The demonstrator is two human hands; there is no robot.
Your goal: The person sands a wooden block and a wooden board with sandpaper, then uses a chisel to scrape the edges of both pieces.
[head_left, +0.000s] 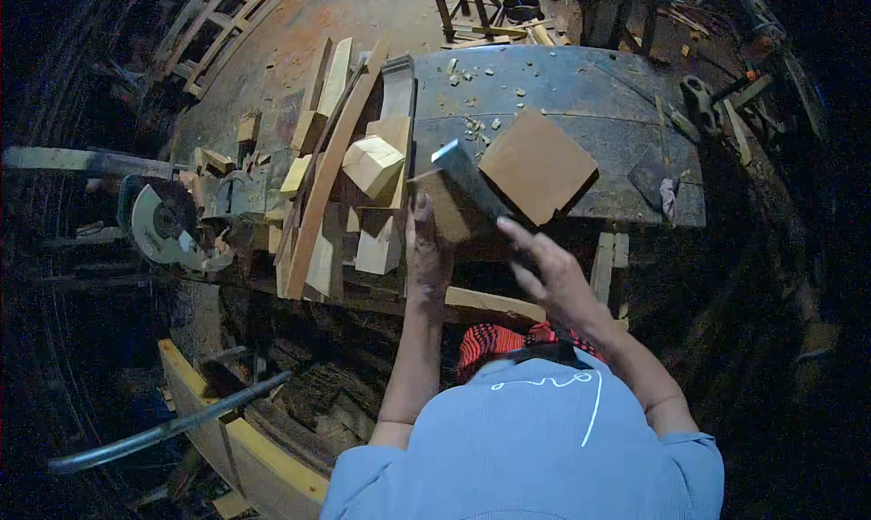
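no readable text, label, brand or number on any surface in view. only mark: a thin white cursive-like squiggle with a long curved stroke on the back of the person's light blue shirt [544, 429]; letters not decipherable. saw blade [163, 222] at left carries no legible print at this resolution.
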